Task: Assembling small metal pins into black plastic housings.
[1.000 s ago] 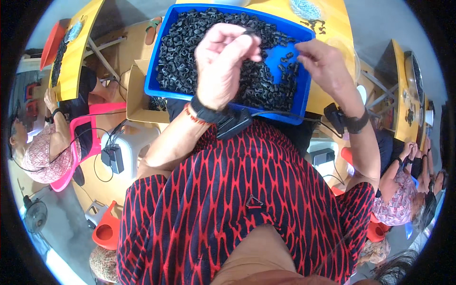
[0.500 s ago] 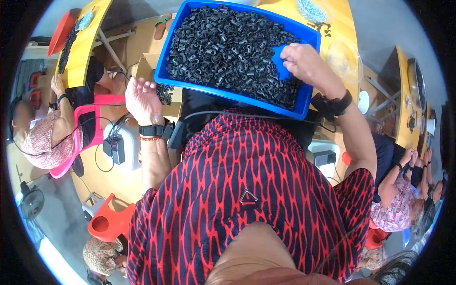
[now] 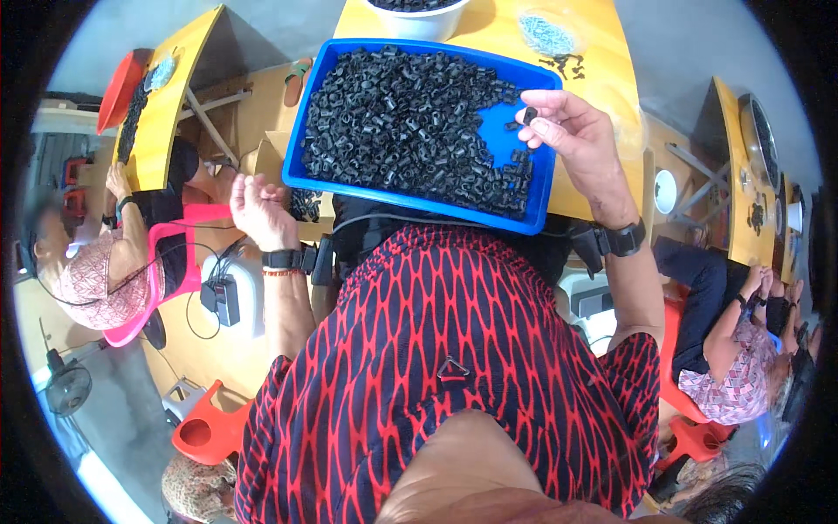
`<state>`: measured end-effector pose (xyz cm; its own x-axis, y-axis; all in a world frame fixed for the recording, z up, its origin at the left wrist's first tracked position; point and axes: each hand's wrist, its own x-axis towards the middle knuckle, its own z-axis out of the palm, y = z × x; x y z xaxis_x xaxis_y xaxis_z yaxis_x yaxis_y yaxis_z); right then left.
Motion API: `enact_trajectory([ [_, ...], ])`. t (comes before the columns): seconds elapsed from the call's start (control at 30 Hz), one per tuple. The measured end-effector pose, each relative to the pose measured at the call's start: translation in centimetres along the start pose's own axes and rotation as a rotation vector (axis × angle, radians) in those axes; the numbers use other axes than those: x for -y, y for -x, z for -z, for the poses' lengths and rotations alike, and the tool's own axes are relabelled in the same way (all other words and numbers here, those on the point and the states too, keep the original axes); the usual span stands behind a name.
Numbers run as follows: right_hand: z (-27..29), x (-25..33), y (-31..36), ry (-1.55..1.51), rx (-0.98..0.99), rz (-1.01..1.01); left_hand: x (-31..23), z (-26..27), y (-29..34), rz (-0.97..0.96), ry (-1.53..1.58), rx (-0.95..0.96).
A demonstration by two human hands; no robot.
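Observation:
A blue plastic tray (image 3: 410, 205) full of small black plastic parts (image 3: 393, 122) lies in front of me, partly over the table. Its blue bottom shows in a bare patch at the right. Above that patch my right hand (image 3: 580, 144) pinches one small black plastic part (image 3: 529, 115) between thumb and fingertips. My left hand (image 3: 262, 214) is off the tray's left side, near an open cardboard box (image 3: 275, 148). Its fingers are curled in with the tips close together; what they hold, if anything, cannot be made out.
Behind the tray, a white bowl (image 3: 419, 24) of black parts stands on the yellow table (image 3: 497, 31), near a bag of pale blue pieces (image 3: 546, 35). Co-workers sit at yellow tables left and right. A cable runs along the tray's near edge.
My right hand has risen and turned from reaching into the parts to holding one up. My left hand's fingers have drawn together. The tray sits lower in view, and the white bowl shows more.

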<state>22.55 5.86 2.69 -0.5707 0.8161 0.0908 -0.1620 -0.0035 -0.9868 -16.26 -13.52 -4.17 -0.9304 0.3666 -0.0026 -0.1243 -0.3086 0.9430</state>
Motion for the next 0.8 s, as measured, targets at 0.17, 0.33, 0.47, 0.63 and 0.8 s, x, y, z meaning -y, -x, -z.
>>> enact_trajectory([
  [0.17,0.0,0.0,-0.2,-0.089,-0.030,-0.046,-6.1,-6.9,4.1,-0.066,0.044,0.385],
  [0.33,-3.4,0.2,0.3,-0.070,0.141,-0.087,-5.9,-13.1,9.6,0.289,-0.257,0.952],
  [0.47,-3.8,1.2,0.8,-0.007,0.194,-0.153,-4.0,-15.8,11.7,0.415,-0.247,1.182],
  [0.63,-2.9,1.8,1.0,0.155,0.209,-0.147,-1.8,-17.6,11.8,0.525,-0.210,1.303],
  [0.8,-1.4,0.9,1.6,0.005,0.134,-0.141,-1.9,-18.9,12.9,0.723,-0.195,1.282],
])
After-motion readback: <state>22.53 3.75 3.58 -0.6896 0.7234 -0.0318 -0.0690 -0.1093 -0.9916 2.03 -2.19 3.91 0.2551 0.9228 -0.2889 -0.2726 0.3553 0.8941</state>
